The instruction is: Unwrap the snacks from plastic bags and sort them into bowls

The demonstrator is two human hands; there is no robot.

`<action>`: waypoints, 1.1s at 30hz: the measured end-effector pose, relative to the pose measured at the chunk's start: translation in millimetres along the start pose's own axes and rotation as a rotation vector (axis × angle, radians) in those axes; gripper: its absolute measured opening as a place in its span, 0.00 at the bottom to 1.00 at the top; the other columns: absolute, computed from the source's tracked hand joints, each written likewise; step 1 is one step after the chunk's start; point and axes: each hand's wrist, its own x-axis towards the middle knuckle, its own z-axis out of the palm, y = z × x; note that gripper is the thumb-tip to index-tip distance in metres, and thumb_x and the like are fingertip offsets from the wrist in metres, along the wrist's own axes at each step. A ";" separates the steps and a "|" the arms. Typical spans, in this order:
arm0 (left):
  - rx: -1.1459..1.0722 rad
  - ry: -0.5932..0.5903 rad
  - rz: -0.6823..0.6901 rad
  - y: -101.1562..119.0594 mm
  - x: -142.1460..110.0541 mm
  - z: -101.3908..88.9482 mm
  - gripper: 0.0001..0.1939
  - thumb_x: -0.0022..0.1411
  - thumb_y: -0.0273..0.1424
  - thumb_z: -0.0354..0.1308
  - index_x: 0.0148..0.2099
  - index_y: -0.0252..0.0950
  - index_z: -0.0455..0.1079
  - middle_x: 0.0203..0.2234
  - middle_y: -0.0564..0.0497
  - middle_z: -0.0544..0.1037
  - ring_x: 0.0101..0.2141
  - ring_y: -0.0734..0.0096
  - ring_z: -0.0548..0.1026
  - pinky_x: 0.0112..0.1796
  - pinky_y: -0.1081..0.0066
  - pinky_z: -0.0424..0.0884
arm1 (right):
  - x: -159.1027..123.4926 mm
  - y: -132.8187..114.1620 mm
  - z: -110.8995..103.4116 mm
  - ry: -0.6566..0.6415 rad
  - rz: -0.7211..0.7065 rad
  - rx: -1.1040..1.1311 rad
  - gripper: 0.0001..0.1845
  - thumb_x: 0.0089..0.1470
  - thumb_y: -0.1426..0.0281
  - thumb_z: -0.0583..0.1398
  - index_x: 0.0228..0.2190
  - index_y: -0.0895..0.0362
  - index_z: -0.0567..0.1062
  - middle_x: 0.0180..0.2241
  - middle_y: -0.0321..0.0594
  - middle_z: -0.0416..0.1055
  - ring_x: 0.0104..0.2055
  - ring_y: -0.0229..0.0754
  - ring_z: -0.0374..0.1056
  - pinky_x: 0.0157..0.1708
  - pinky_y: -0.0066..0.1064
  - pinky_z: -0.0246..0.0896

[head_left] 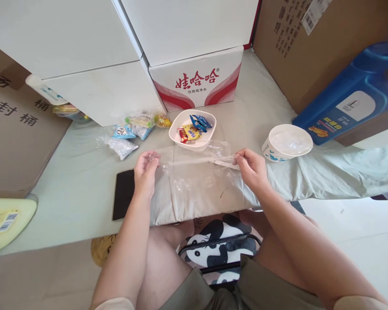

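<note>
film (188,161) spread out, not yet smooth

left hand (145,171) and right hand (253,169) each pinch an end of the clear film, just in front of the white bowl (177,122) holding wrapped snacks (192,132); spreading looks partly done, with loose creases left

White carton (198,84): red "娃哈哈" with ®, smaller dark "饮用纯净水" beneath.
Left cardboard box (17,142): 2 lines, "汤" and "桶" above, "封桶" below after a cut-off character.
Right cardboard box (297,64): printed characters and a barcode sticker (315,16), too small to read.
Blue bottle (349,97): orange lettering, illegible.
Pale yellow bottle (21,219): barcode, text illegible.
</note>
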 end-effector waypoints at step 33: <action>0.110 -0.191 -0.218 13.5 -11.5 12.7 0.14 0.51 0.41 0.65 0.28 0.37 0.66 0.19 0.56 0.72 0.20 0.76 0.71 0.23 0.76 0.65 | -1.9 -2.3 1.7 -0.064 0.140 0.127 0.07 0.54 0.65 0.55 0.26 0.53 0.69 0.19 0.32 0.67 0.22 0.37 0.64 0.26 0.29 0.58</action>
